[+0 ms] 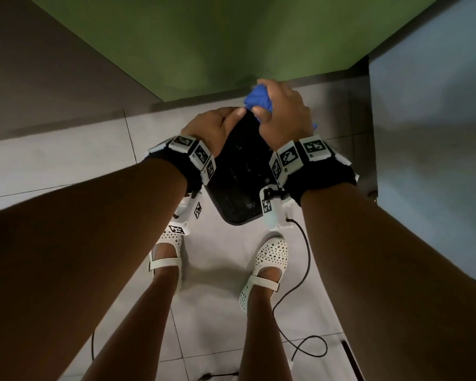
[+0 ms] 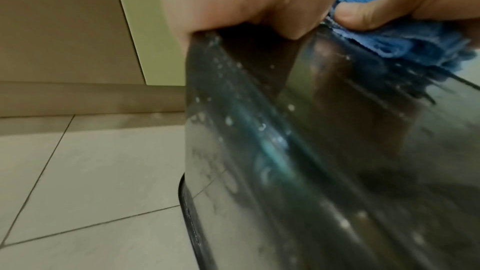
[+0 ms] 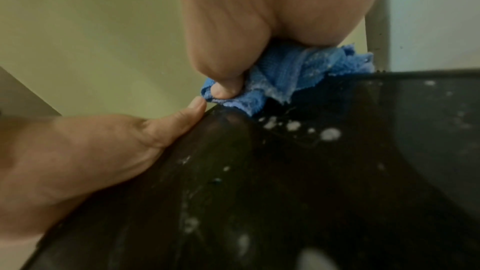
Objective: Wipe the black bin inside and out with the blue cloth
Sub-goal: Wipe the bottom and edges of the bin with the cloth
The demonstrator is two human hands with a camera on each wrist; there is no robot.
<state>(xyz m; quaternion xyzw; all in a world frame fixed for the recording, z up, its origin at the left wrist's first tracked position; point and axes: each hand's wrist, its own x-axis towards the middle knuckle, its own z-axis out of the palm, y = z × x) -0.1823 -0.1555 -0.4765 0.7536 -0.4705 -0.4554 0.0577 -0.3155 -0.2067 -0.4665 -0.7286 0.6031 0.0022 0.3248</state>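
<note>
Black plastic, wet and dotted with pale droplets, makes up the one bin [image 1: 238,171] in view; it is held up off the tiled floor [image 1: 66,160] between the person's two forearms, in front of a green wall [image 1: 204,45]. Its orientation is hard to read: the near end with a rounded rim points toward the two white shoes [image 1: 270,259], the far end sits under both hands.

Left hand [image 1: 213,127] grips the far edge, thumb laid along the top of the plastic and the other fingers curled over it; how far they wrap behind I cannot tell. Right hand [image 1: 283,111] is bunched around the single blue cloth [image 1: 259,101], thumb pinching a fold of it against the fingers, the wad pressed onto the bin's far edge just beside the left thumb.

My guess is the bin is light and fairly stiff, easy to hold in the air with one hand, but its glossy wet skin will be slippery, so the rim or an edge is the safest place to hold. The cloth is soft and soaks up water; kept balled in the fist it gives firm pressure.

Counted: one bin, one cloth, two hands, two shoes, and one dark cable [image 1: 305,270] looping on the floor
</note>
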